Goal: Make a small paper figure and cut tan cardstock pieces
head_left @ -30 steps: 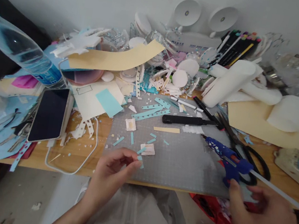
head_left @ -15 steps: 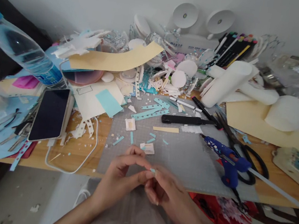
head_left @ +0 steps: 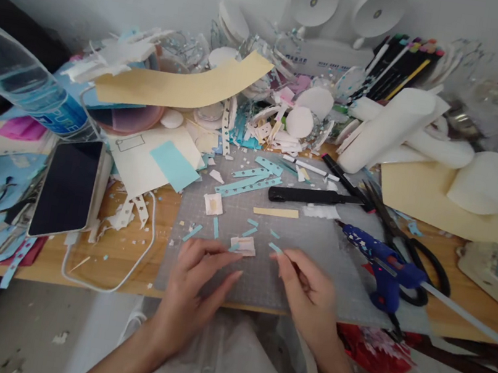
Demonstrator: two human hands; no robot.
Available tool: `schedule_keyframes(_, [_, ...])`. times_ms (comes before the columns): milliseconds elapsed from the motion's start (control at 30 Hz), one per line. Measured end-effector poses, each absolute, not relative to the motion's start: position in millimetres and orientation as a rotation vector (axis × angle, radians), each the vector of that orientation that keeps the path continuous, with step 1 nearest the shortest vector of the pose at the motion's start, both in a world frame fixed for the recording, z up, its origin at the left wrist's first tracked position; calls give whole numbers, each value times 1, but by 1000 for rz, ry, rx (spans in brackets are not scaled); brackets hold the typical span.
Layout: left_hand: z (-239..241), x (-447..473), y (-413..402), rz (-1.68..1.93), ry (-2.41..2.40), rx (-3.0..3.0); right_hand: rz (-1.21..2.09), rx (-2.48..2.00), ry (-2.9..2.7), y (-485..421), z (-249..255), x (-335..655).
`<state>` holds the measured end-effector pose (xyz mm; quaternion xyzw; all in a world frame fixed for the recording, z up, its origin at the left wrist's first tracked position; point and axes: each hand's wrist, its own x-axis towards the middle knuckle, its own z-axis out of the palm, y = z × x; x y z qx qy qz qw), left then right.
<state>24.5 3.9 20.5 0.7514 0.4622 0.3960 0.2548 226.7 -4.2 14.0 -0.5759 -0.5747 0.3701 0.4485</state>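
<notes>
My left hand (head_left: 198,278) lies on the grey cutting mat (head_left: 316,240) near its front edge, open with fingers stretched out flat. Its fingertips reach a small white paper scrap (head_left: 244,246). My right hand (head_left: 308,289) rests beside it on the mat, its thumb and forefinger pinched on a tiny blue paper strip (head_left: 275,248). More short blue strips (head_left: 249,231) and a tan strip (head_left: 276,212) lie scattered on the mat just beyond both hands.
A blue glue gun (head_left: 381,268) and black scissors (head_left: 415,261) lie right of my hands. A black knife (head_left: 308,196) sits farther back. A phone (head_left: 68,187), white cable (head_left: 140,257) and water bottle (head_left: 21,84) are left; paper clutter, foam rolls (head_left: 392,133) and markers (head_left: 402,66) fill the back.
My right hand came in from the glue gun side to meet the left hand over the table edge. Both hands then moved forward onto the mat and apart, the left opening flat.
</notes>
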Motion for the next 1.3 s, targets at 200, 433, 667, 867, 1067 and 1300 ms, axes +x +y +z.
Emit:
schedule_keyframes(200, [31,30,11,1068,1206,1783,281,-1239,-1954,4,22,231])
schedule_keyframes(433, [43,39,14,1077,975,1450,10,-1069,-2096,-3,35,228])
schedule_keyframes(667, [48,35,9,1072,941,1443,108,-1034,-2178,-12,36,230])
schedule_keyframes(867, [49,34,7,1058,942,1419,179,-1013,-2124,-12,39,227])
schedule_keyframes(1067, [48,32,7,1048,938,1472,884,-1119,-1770,-16,45,228])
schedule_keyframes(1300, [45,35,12,1022,968,1679,1285,-1197,-1572,-10,46,223])
